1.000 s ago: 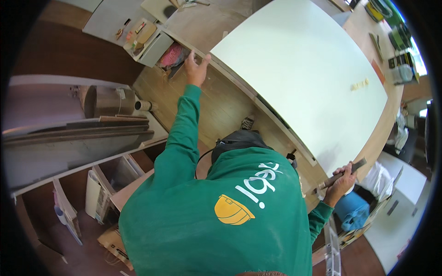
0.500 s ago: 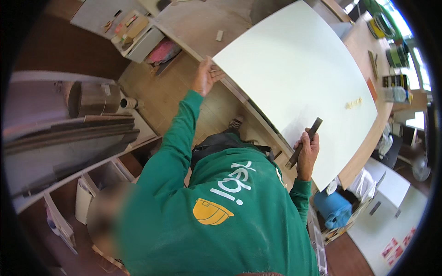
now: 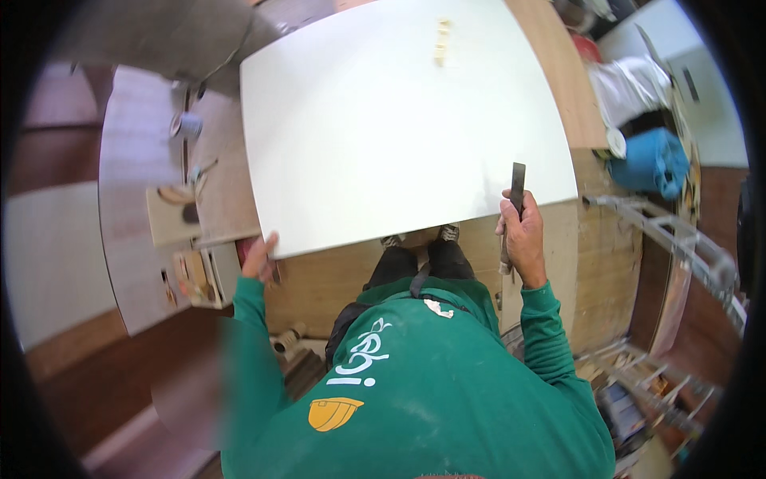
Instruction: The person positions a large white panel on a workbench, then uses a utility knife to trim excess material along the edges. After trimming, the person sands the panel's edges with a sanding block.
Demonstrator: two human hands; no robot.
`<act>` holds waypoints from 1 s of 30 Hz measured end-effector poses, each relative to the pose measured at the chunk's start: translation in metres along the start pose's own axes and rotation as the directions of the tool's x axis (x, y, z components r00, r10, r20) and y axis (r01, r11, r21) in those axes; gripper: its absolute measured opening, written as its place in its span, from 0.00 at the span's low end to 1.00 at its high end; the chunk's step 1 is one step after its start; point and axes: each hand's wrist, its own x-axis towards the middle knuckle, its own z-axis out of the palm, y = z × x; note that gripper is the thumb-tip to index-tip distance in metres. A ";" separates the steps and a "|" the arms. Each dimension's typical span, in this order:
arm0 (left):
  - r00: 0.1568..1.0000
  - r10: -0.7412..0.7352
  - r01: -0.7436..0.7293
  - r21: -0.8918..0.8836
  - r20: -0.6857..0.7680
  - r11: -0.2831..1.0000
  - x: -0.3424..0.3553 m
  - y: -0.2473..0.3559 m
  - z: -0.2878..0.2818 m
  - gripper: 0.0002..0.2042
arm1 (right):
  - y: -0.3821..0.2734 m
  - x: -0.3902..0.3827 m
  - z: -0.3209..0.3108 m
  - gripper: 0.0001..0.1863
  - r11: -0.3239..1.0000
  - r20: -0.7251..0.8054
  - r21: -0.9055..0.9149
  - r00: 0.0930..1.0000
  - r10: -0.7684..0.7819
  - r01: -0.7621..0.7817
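Note:
A large white board (image 3: 399,120) lies flat in front of me, its near edge running across above my shoes. At its near left corner my left hand (image 3: 257,259) touches the edge, the fingers apart and partly hidden by the corner. My right hand (image 3: 524,239) is closed around a long, flat, dark file (image 3: 517,184), held upright with one end above the fist and the other below. The file is beside the board's near right part, where a faint grey smudge shows. Small pale yellow scraps (image 3: 441,41) rest on the board's far part.
A stepladder (image 3: 678,227) stands to the right, with a blue roll (image 3: 654,162) and white plastic sheeting (image 3: 630,88) beyond it. On the left are a brown worktop (image 3: 223,172), an open drawer (image 3: 211,275) and a can (image 3: 188,124). Wooden boarding (image 3: 590,263) lies below.
My view has turned right, so the board's near edge now runs nearly straight across. My left hand remains at the corner, and my right hand still holds the file, now more upright.

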 end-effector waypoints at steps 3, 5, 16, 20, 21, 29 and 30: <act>0.960 -0.181 0.162 0.105 0.211 0.981 -0.004 -0.017 0.012 0.33 | 0.016 -0.034 -0.027 0.12 0.994 -0.218 0.103 0.976 -0.006 0.029; 0.907 -0.246 0.192 0.186 0.342 0.964 -0.007 -0.011 0.042 0.33 | 0.022 -0.053 -0.033 0.12 0.992 -0.319 0.110 0.948 -0.021 0.059; 0.651 -0.403 0.217 0.351 0.643 0.911 -0.022 -0.018 0.141 0.34 | 0.068 -0.180 0.058 0.14 0.920 -0.674 0.387 0.702 0.229 0.071; 0.546 -0.392 0.259 0.296 0.740 0.919 -0.039 -0.034 0.173 0.27 | 0.082 -0.235 0.092 0.17 0.823 -0.594 0.564 0.722 0.355 0.060; 0.537 -0.385 0.246 0.297 0.751 0.923 -0.050 -0.037 0.183 0.26 | 0.084 -0.249 0.096 0.17 0.824 -0.594 0.564 0.720 0.359 0.054; 0.432 -0.535 0.271 0.462 0.726 0.845 -0.075 -0.052 0.238 0.30 | 0.121 -0.334 0.144 0.16 0.773 -0.607 0.631 0.656 0.448 0.056; 0.341 -0.655 0.237 0.613 0.674 0.754 -0.070 -0.043 0.235 0.30 | 0.132 -0.348 0.152 0.15 0.762 -0.598 0.646 0.649 0.471 0.042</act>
